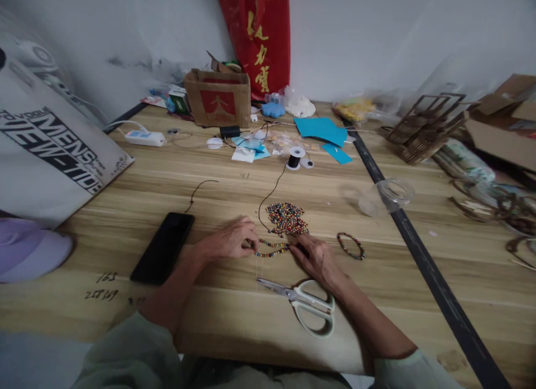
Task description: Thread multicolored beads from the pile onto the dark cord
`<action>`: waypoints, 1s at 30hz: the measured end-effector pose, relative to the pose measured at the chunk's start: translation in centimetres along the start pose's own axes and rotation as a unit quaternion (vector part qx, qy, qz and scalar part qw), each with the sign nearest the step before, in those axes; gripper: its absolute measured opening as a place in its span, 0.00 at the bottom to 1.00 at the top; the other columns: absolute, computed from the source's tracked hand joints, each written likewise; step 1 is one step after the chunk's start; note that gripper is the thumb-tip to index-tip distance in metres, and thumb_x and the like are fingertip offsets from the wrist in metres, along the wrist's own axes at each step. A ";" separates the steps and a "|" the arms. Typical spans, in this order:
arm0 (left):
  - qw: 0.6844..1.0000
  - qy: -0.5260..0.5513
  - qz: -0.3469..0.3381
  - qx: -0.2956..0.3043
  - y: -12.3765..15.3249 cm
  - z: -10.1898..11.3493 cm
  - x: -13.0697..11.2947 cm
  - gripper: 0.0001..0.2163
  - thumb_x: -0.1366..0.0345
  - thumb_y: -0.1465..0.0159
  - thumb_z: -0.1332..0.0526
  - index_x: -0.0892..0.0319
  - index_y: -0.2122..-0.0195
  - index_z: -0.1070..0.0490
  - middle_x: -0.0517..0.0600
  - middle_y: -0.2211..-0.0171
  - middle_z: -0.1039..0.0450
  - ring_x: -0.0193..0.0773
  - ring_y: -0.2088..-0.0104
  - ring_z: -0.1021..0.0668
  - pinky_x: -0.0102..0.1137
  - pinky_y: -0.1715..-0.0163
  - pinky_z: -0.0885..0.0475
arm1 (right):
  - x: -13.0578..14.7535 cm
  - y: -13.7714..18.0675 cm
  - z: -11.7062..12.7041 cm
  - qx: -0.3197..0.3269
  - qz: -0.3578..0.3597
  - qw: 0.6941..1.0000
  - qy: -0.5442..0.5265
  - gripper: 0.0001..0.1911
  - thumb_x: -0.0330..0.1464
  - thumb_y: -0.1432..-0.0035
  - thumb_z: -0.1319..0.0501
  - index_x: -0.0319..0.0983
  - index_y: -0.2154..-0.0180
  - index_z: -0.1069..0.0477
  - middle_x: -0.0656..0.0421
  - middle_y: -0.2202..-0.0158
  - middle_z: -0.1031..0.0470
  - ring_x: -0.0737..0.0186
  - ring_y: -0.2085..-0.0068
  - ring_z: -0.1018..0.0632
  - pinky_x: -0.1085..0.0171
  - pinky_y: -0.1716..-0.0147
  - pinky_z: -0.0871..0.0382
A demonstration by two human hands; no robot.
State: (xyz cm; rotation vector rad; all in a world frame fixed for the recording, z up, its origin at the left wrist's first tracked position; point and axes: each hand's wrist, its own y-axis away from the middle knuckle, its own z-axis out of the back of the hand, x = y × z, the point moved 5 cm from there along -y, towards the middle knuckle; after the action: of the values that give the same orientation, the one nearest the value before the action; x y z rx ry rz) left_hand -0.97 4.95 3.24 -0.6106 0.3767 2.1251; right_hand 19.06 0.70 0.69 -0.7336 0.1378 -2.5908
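1. One bead bracelet (350,245) lies finished on the surface (377,299).
2. The left hand (232,239) and right hand (316,255) each pinch an end of the bead string (272,248), which looks part filled.
3. Many loose beads (287,219) sit just behind it.

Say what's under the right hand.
The beaded strand runs under the right hand at its fingertips; that end is covered. Whether it is pinched cannot be told.
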 end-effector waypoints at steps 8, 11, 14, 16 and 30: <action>1.000 -0.017 0.000 0.005 -0.2 0.1 -0.7 0.02 0.69 0.43 0.35 0.57 0.72 0.23 0.49 0.70 0.31 0.40 0.60 0.32 0.31 0.58 0.37 | 0.1 -0.1 0.1 -0.005 0.002 1.000 -0.002 0.07 0.31 0.37 0.45 0.39 0.69 0.32 0.57 0.71 0.27 0.62 0.71 0.27 0.67 0.72 0.40; 1.000 -0.019 -0.004 0.002 -0.3 -0.1 -0.7 0.03 0.70 0.43 0.36 0.57 0.73 0.23 0.49 0.71 0.31 0.40 0.61 0.32 0.31 0.59 0.37 | 0.1 -0.1 0.1 -0.002 0.001 1.000 0.000 0.07 0.31 0.37 0.45 0.39 0.69 0.33 0.57 0.71 0.27 0.62 0.71 0.27 0.67 0.72 0.40; 1.000 -0.018 -0.006 0.004 -0.3 -0.2 -0.7 0.03 0.71 0.43 0.36 0.58 0.72 0.23 0.49 0.71 0.31 0.40 0.60 0.32 0.31 0.60 0.37 | 0.1 -0.1 0.2 -0.003 -0.001 1.000 0.010 0.08 0.32 0.37 0.45 0.39 0.69 0.32 0.57 0.71 0.27 0.62 0.72 0.27 0.67 0.72 0.40; 1.000 -0.017 -0.007 0.001 -0.3 -0.1 -0.7 0.03 0.72 0.43 0.36 0.58 0.72 0.23 0.49 0.71 0.31 0.41 0.60 0.32 0.31 0.60 0.37 | 0.1 -0.1 0.1 -0.005 -0.003 1.000 0.011 0.08 0.32 0.37 0.45 0.39 0.69 0.32 0.57 0.71 0.27 0.62 0.72 0.27 0.67 0.72 0.40; 0.999 -0.011 -0.017 -0.026 -0.8 -0.7 -0.9 0.02 0.70 0.45 0.33 0.59 0.74 0.23 0.49 0.70 0.30 0.40 0.61 0.31 0.32 0.60 0.37 | -0.2 0.1 -0.1 -0.003 0.007 1.000 0.006 0.08 0.32 0.36 0.45 0.38 0.68 0.32 0.57 0.71 0.27 0.63 0.71 0.27 0.67 0.72 0.40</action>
State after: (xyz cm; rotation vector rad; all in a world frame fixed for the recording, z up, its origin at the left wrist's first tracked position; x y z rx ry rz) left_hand 0.33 4.41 3.11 -0.6196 0.2977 2.1126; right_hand 19.18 0.71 0.48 -0.7169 0.1542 -2.5829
